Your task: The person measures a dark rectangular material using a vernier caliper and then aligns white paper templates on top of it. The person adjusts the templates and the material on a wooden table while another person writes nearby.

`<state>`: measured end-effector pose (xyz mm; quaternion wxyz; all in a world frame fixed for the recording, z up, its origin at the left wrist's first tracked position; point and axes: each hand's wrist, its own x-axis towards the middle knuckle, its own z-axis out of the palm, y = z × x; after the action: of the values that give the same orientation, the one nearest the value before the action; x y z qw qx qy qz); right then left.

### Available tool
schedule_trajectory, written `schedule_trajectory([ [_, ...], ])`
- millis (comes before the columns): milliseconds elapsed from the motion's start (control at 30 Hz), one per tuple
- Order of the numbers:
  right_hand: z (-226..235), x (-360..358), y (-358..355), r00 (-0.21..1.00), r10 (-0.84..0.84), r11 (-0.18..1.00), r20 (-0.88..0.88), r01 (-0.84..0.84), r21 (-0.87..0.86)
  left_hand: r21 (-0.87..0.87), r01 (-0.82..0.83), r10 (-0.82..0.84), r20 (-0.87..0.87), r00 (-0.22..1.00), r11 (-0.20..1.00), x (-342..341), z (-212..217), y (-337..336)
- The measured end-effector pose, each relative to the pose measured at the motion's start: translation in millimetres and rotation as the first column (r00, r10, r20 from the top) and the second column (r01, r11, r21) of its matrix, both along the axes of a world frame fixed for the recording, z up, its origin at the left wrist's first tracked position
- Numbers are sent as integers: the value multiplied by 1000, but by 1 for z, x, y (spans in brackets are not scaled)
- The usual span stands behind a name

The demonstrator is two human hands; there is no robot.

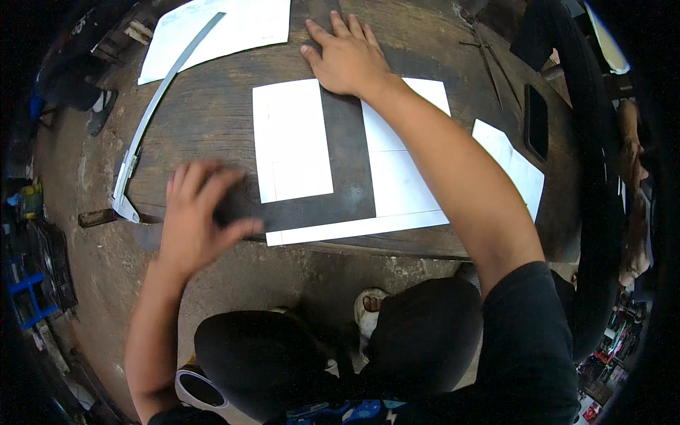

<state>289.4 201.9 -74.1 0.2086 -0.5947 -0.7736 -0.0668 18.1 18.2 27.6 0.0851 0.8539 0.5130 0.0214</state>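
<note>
Knees in dark trousers (425, 333) fill the near edge. Just beyond, a dark L-shaped metal square (347, 163) lies flat on a white paper sheet (294, 138) at the middle of a worn wooden table (212, 106). Left hand (198, 212), fingers spread, presses the square's near-left arm; right hand (347, 57), fingers spread flat, presses its far end. Curved metal ruler (152, 106) lies to the far left, beside another white sheet (241, 25). Dark phone (536, 122) rests at right.
</note>
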Motion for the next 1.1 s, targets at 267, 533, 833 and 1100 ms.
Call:
schedule_trajectory([
  [267, 10, -7, 28, 999, 34, 999, 12, -34, -12, 80, 275, -280, 51, 959, 958, -39, -9, -17],
  [533, 75, 19, -46, 859, 213, 977, -465, -198, 81, 97, 297, -305, 93, 948, 950, -38, -8, -1],
  [833, 66, 102, -201, 914, 399, 862, -74, -402, -309, 362, 170, -303, 349, 887, 917, -29, 21, 47],
  [1100, 65, 81, -175, 948, 313, 847, -58, -306, -435, 176, 299, -316, 80, 945, 938, -28, 26, 45],
])
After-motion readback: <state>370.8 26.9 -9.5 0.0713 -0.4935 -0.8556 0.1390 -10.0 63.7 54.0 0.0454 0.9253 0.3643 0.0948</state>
